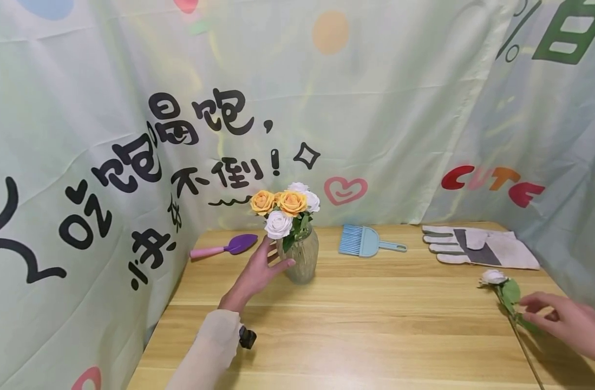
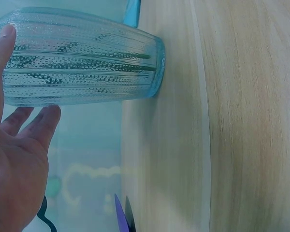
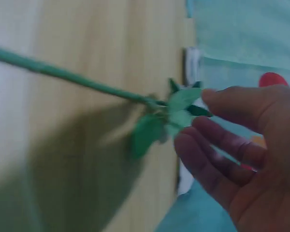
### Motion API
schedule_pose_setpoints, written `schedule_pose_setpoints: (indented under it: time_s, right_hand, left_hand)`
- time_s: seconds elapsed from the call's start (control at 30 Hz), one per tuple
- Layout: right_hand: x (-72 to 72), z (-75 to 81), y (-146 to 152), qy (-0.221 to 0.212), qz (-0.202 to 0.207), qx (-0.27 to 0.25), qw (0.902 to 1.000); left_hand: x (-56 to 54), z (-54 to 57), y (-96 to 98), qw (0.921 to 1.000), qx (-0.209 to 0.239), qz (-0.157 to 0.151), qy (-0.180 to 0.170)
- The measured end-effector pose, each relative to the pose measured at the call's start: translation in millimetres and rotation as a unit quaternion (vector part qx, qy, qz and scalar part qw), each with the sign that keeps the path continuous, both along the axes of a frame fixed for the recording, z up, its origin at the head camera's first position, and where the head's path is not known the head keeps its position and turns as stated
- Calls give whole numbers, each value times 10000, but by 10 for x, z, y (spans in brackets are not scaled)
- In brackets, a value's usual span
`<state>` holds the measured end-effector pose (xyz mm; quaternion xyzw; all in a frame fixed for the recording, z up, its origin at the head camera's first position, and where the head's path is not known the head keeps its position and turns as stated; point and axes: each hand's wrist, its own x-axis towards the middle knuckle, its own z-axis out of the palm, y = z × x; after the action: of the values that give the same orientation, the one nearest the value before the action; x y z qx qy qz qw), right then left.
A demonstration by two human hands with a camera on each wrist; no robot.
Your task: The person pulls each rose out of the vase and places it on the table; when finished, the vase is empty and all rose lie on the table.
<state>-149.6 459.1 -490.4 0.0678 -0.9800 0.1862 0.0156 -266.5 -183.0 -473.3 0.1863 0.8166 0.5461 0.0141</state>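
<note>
A ribbed clear glass vase (image 1: 303, 262) stands upright on the wooden table, with yellow roses (image 1: 293, 203) and white roses (image 1: 279, 224) in it. My left hand (image 1: 261, 269) is at the vase's left side, fingertips right at the glass and thumb stretched across its front; in the left wrist view the vase (image 2: 82, 58) lies across the top. On the right, a single white rose (image 1: 494, 277) has a long green stem (image 3: 77, 77) and leaves (image 3: 183, 99). My right hand (image 1: 565, 319) is beside its leaves, with a gap between thumb and fingers.
A purple trowel (image 1: 241, 244) with a pink handle lies behind the vase to the left. Toward the back are a light blue brush (image 1: 370, 242) and grey-and-white work gloves (image 1: 502, 249). Printed cloth (image 1: 375, 108) hangs around the table's back and sides.
</note>
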Motion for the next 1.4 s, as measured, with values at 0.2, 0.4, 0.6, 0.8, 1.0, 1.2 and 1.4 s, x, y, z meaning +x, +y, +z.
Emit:
schedule_pose_setpoints:
  time_s: [0.2, 0.4, 0.6, 0.8, 1.0, 1.2, 1.4]
  right_hand:
    - [-179, 334, -131, 731, -27, -544, 9958]
    - [-440, 631, -461, 902, -19, -1131, 9895]
    - [-684, 877, -987, 1315, 189, -1827, 9741]
    - [-893, 1000, -1556, 1510, 562, -2200, 9621]
    - [-1083, 1017, -2034, 1415, 868, -2845, 9442]
    - [-1229, 981, -2521, 1064, 1166, -3337, 9294]
    - [-1327, 915, -3031, 859, 1511, -3709, 9123]
  left_hand:
    - [1, -3, 1, 10000, -21, 38, -47]
    - [-12, -18, 4, 10000, -34, 58, -35]
    - [-23, -19, 3, 10000, -1, 63, -71]
    - [-31, -16, 5, 9999, 16, 57, -100]
    - [-33, -10, 6, 9999, 4, 77, -80]
    - [-31, -1, 1, 9999, -9, 109, -98]
    - [-36, -5, -4, 9999, 2, 95, -128]
